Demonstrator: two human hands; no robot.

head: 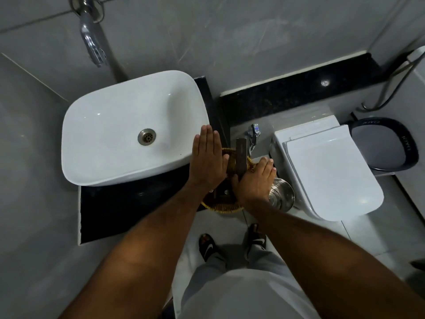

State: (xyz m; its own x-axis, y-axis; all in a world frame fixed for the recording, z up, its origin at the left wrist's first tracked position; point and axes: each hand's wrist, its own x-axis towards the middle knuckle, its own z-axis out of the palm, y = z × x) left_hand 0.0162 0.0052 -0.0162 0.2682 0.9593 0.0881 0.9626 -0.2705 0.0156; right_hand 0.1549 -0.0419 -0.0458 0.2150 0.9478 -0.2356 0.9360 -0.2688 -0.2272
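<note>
A golden woven basket [224, 207] sits on the right end of the black counter [128, 203], holding dark boxes [224, 193]. A tall dark box [241, 153] stands upright in it. My right hand [253, 183] is over the basket's right side; the tall box's lower end passes between its thumb and fingers, which hold it. My left hand [207, 162] is flat with straight fingers together, lying over the right rim of the basin and the basket's left side, its thumb side next to the tall box.
A white basin [110, 134] with a drain [146, 137] fills the counter; a chrome tap [90, 35] hangs from the wall above. To the right are a closed white toilet [328, 169], a steel lid [281, 194], a small tap [254, 132] and a dark bin [386, 143].
</note>
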